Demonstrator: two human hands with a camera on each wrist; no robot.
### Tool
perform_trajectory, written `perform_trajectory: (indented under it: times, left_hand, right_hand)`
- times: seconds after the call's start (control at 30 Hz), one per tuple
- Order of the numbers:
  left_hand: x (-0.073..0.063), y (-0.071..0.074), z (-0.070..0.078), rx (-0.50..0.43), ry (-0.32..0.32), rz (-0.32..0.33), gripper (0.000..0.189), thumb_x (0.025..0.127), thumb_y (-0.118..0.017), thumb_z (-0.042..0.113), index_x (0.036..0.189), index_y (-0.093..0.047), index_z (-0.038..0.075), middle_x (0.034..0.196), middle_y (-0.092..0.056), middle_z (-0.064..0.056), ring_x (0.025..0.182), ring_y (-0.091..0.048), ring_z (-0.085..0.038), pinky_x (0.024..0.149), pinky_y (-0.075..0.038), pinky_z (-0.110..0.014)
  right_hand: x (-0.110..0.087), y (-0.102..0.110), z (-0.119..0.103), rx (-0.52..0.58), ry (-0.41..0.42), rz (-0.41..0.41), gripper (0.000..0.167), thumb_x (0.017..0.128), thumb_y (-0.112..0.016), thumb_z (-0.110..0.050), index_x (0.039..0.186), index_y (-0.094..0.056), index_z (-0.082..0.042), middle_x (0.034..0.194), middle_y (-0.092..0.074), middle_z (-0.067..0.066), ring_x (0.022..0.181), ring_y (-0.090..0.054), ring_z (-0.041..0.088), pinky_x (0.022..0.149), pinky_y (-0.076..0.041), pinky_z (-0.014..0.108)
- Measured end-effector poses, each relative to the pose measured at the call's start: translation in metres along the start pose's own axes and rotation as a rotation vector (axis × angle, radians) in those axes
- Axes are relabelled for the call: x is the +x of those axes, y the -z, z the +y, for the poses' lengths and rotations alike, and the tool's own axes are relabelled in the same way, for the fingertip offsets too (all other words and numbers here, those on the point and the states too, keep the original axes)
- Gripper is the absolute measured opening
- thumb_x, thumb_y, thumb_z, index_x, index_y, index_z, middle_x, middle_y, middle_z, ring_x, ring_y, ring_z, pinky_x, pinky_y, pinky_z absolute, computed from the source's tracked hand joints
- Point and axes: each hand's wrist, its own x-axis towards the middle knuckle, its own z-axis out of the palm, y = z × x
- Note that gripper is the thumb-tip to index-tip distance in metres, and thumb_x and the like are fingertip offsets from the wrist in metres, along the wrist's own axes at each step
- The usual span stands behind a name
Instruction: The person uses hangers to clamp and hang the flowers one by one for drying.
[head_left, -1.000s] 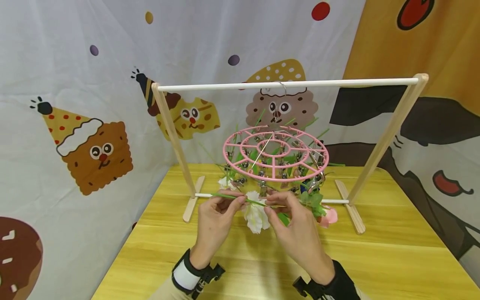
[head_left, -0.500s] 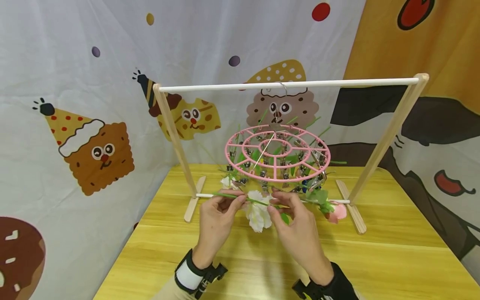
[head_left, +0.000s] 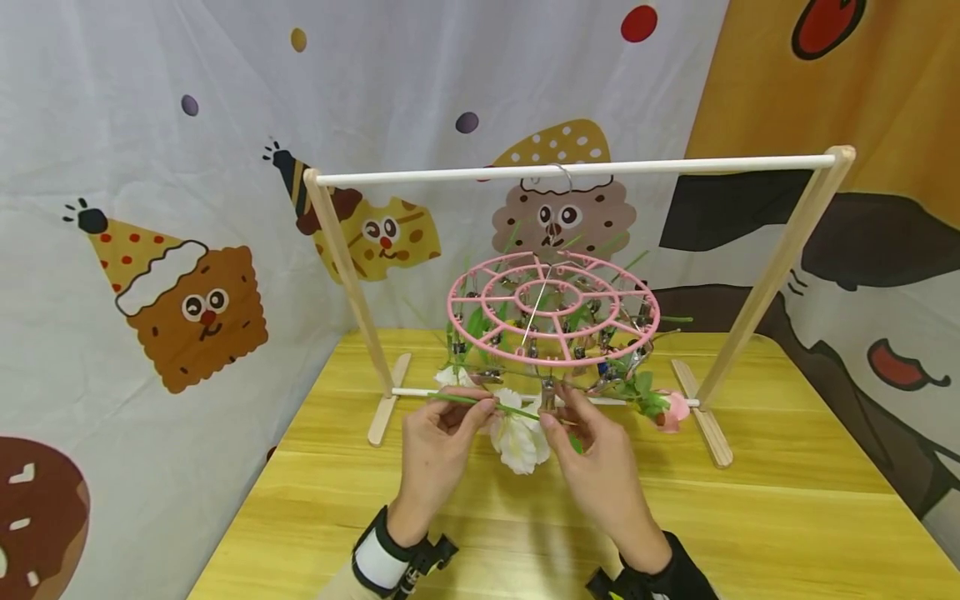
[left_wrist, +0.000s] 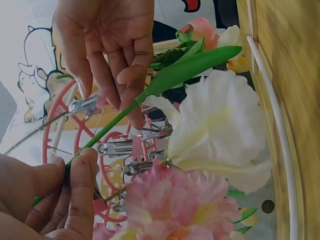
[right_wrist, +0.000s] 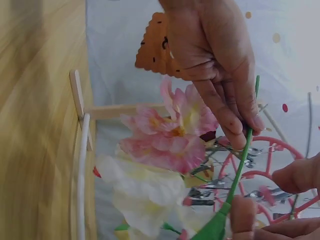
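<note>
My left hand (head_left: 442, 437) pinches a thin green stem (left_wrist: 107, 127) between thumb and fingers. A long green leaf (left_wrist: 195, 67) widens from the stem's other end. My right hand (head_left: 600, 454) has its thumb and a finger at the stem near that leaf, while another fingertip touches a metal clip (left_wrist: 85, 106). This clip hangs from the front of the round pink drying rack (head_left: 555, 362). Just behind the stem hang a white flower (left_wrist: 220, 125) and a pink flower (right_wrist: 170, 140), both large in the wrist views.
A wooden stand (head_left: 776, 275) with a white top bar (head_left: 450, 174) carries the rack by a hook. Several clipped flowers hang under it, including a pink rose (head_left: 671, 408) at the right. Below is the wooden table (head_left: 480, 533); a printed cloth (head_left: 225, 67) hangs behind.
The pink rack has turned on its hook, and a clip now hangs between my hands. My right fingers have spread to touch it. The pink rose has shifted right. My left hand stays about in place.
</note>
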Motion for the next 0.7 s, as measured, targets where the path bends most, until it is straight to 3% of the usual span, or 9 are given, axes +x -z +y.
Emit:
perform_trajectory:
  times: [0.1,0.27,0.5,0.7]
  left_hand:
    - [-0.001,-0.001,0.0,0.019,-0.003,0.004,0.008,0.107,-0.084,0.004,0.115,-0.087,0.004,0.113,-0.088,-0.019,0.096,-0.09,-0.031,0.083,-0.075,-0.036]
    - [-0.001,-0.001,0.001,0.034,-0.008,-0.001,0.01,0.109,-0.083,0.007,0.117,-0.087,0.005,0.117,-0.088,-0.017,0.094,-0.089,-0.027,0.082,-0.075,-0.038]
    - [-0.001,-0.003,0.004,0.041,-0.014,-0.006,0.013,0.109,-0.083,0.009,0.12,-0.087,0.003,0.117,-0.088,-0.015,0.09,-0.088,-0.032,0.073,-0.072,-0.03]
    - [0.0,-0.005,0.005,0.038,0.005,-0.007,0.012,0.109,-0.084,0.011,0.12,-0.087,0.006,0.116,-0.088,-0.014,0.09,-0.087,-0.034,0.07,-0.072,-0.037]
  right_hand:
    - [0.001,0.0,0.001,0.064,-0.01,0.016,0.057,0.116,-0.076,-0.013,0.169,-0.058,0.0,0.155,-0.075,0.024,0.124,-0.081,0.022,0.101,-0.062,0.012]
    - [0.004,0.001,0.004,0.106,0.013,0.094,0.049,0.113,-0.078,-0.008,0.161,-0.068,-0.002,0.141,-0.081,0.023,0.105,-0.078,0.004,0.086,-0.063,0.015]
    - [0.01,0.006,0.004,0.062,0.056,0.101,0.04,0.118,-0.071,-0.012,0.159,-0.072,-0.01,0.121,-0.088,0.019,0.083,-0.078,0.017,0.07,-0.062,0.022]
    - [0.016,0.01,0.003,0.038,0.089,0.075,0.036,0.119,-0.069,-0.014,0.154,-0.076,-0.012,0.115,-0.091,0.013,0.076,-0.071,0.017,0.055,-0.049,0.024]
